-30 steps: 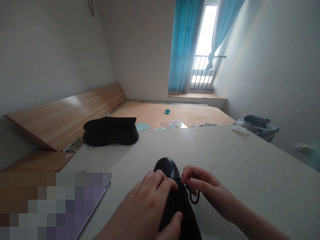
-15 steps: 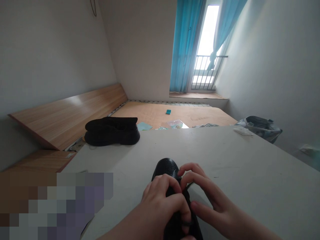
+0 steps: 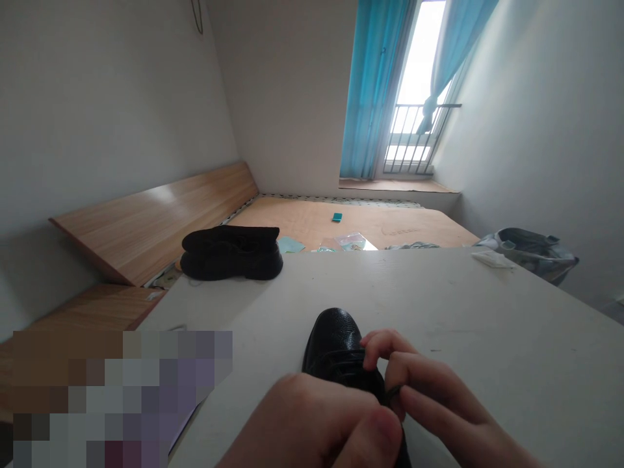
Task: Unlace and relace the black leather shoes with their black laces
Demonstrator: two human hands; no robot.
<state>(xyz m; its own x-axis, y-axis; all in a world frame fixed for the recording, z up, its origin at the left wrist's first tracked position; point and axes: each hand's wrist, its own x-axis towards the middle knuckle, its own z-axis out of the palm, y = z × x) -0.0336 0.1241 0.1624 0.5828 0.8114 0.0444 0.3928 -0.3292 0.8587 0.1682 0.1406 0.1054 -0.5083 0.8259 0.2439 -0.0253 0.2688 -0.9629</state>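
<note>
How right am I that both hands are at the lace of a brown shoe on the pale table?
The colour is wrong: the head view shows the shoe is black, not brown. The left hand and right hand are at its lace on the pale table.

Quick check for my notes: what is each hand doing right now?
Left hand: closed on the black leather shoe.
Right hand: closed, pinching the shoe's dark lace.

Looking forward and down from head height, facing the far balcony door point(image 3: 416, 84), keeping the black leather shoe point(image 3: 334, 344) and white tabletop point(image 3: 487, 312) close in the near foreground.
</note>
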